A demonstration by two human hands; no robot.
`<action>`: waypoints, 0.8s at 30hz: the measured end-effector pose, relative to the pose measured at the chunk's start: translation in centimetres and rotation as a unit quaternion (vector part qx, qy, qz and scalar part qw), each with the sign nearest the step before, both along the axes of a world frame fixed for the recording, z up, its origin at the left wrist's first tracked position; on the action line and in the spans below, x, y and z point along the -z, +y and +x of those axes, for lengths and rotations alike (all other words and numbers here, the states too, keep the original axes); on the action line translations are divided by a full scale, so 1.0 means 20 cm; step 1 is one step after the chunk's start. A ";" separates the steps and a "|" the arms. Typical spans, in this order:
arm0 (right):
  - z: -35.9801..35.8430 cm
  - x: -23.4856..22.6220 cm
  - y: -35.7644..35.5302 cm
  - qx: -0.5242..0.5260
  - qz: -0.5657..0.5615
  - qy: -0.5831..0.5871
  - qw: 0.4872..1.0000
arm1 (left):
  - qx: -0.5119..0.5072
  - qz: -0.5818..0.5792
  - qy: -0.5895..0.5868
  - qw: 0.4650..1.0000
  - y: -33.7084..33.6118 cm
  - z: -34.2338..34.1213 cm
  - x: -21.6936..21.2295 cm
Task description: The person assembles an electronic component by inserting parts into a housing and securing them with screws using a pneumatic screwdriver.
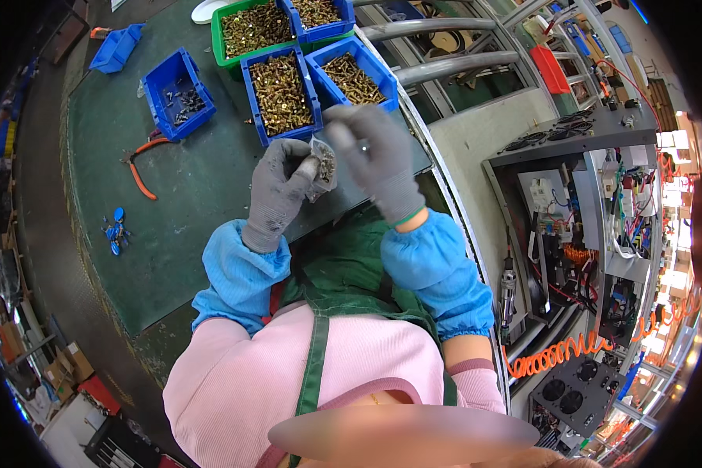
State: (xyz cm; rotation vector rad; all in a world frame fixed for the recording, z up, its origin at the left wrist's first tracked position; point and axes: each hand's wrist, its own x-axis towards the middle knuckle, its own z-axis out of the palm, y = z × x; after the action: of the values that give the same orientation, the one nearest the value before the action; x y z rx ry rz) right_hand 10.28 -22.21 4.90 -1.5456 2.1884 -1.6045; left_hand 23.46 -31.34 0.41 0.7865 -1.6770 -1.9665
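Both my hands wear grey gloves and blue sleeve covers. My left hand (pixel 282 187) pinches a small clear plastic bag (pixel 324 168) that holds a few brass-coloured screws. My right hand (pixel 374 156) is raised beside the bag, its fingers touching the bag's top edge. Just beyond the hands stand two blue bins (pixel 279 97) (pixel 357 74) filled with brass-coloured screws, on a dark green table (pixel 187 210).
A green bin (pixel 251 31) and another blue bin (pixel 320 15) of screws sit farther back. A blue bin of dark parts (pixel 178 95), orange-handled pliers (pixel 140 168) and small blue pieces (pixel 115 230) lie to the left. To the right runs a conveyor with open electrical units (pixel 593 203).
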 end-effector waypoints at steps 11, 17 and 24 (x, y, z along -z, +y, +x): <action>-0.22 0.41 0.15 0.075 0.370 0.126 0.918 | -0.007 0.019 0.051 0.998 -0.04 0.02 -0.03; -0.12 0.19 0.12 0.006 0.128 -0.302 0.945 | -0.045 0.005 0.045 0.998 -0.09 0.09 0.01; 0.03 0.03 0.02 -0.121 0.124 -0.115 0.978 | -0.021 -0.018 0.076 0.997 -0.06 0.06 0.03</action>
State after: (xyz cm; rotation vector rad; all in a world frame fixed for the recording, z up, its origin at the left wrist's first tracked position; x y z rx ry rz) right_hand 10.93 -21.80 4.27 -1.4121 1.9096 -1.3089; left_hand 24.58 -32.54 -0.18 0.6374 -1.5909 -1.9114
